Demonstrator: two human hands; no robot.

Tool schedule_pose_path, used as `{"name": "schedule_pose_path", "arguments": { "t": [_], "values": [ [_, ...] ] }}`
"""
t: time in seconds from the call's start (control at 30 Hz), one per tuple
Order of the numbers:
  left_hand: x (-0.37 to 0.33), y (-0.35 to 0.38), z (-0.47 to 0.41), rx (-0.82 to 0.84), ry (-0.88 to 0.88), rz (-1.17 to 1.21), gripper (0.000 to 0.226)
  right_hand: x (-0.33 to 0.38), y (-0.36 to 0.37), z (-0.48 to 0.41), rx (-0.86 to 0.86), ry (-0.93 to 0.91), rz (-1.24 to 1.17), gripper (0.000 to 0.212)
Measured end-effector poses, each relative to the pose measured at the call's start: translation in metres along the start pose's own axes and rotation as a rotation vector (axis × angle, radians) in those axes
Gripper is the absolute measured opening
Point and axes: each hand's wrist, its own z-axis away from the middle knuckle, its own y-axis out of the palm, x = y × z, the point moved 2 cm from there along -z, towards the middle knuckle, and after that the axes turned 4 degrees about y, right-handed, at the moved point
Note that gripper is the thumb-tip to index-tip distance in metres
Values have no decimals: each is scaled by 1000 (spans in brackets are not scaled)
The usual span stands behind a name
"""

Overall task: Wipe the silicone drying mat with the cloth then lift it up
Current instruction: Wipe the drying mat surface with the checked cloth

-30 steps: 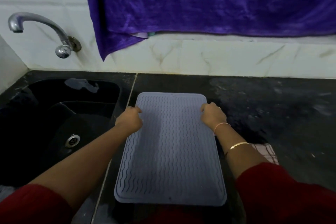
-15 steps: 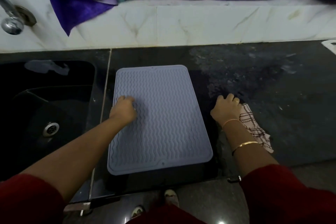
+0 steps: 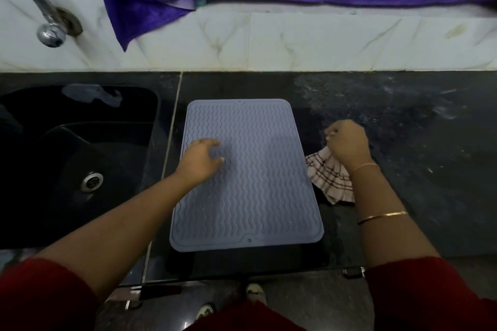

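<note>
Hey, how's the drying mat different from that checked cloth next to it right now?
The drying mat is plain grey-blue with wavy ridges; the checked cloth is pale with dark crossing stripes. The mat lies flat and spread out, while the cloth is bunched. The left hand rests open on the mat; the right hand grips the cloth. Both are on the dark counter, right of the sink.

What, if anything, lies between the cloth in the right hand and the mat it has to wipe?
Nothing visible. The right hand grips the checked cloth just off the mat's right edge, with only bare dark counter between them. The left hand rests on the mat's left part, so the wipe would have to work around it.
</note>
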Motion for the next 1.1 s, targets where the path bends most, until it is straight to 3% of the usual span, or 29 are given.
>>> {"name": "schedule_pose_path", "arguments": {
  "t": [0.2, 0.37, 0.57, 0.6, 0.67, 0.73, 0.8, 0.9, 1.1],
  "values": [
    [-47, -19, 1, 43, 85, 233, 60, 69, -45, -5, 88, -174, -359, 26],
    [-67, -35, -7, 45, 170, 252, 67, 116, -57, 3, 475, -355, -785, 25],
    [-46, -64, -19, -187, 149, 264, 93, 151, -37, -2, 866, -436, -1058, 30],
    [-41, -68, -21, -168, 168, 251, 87, 155, -30, -1, 920, -427, -1089, 31],
    [-33, -74, -23, -101, 234, 153, 50, 159, -16, -3, 1013, -393, -1147, 32],
    [-28, -80, -21, -25, 207, 106, 30, 159, -3, -8, 1080, -307, -1190, 32],
    [-22, -83, -22, 26, 146, 87, 26, 156, 12, -19, 1019, -246, -1129, 30],
    [-20, -89, -24, 72, 124, 115, 22, 146, 33, -31, 844, -285, -840, 19],
    [-36, -101, -33, 193, 162, 221, 11, 149, 54, -11, 937, -548, -223, 35]
  ]
}}
